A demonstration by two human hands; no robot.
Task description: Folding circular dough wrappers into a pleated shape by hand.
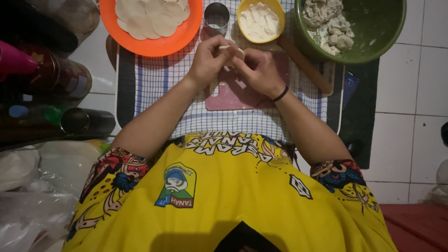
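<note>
Dough is what both hands are busy with: the left hand [208,58] and the right hand [258,70] meet over the far edge of the pink cutting board [228,95], fingers pinched together on a small pale dough round [234,50] held between them just above the board. It looks folded or half-folded, though the fingers cover most of it, so I cannot tell how closed its seam is; the bit that shows runs roughly left to right, its long axis lying along the far edge of the checked cloth [158,77], the exposed end poking towards the yellow bowl of flour [260,21]. Judging by what lies about, the work seems somewhere in the middle: a good stack of cut rounds waits on the orange plate [151,44] at the cloth's far left corner, and the green bowl [373,32] at the far right holds lumps of pale filling or dough (hard to say which in this light). I see no finished pieces set down anywhere. A metal ring cutter [216,17] stands between plate and flour bowl, and a wooden rolling pin [305,65] lies slantwise near the cloth's right edge, both untouched
</note>
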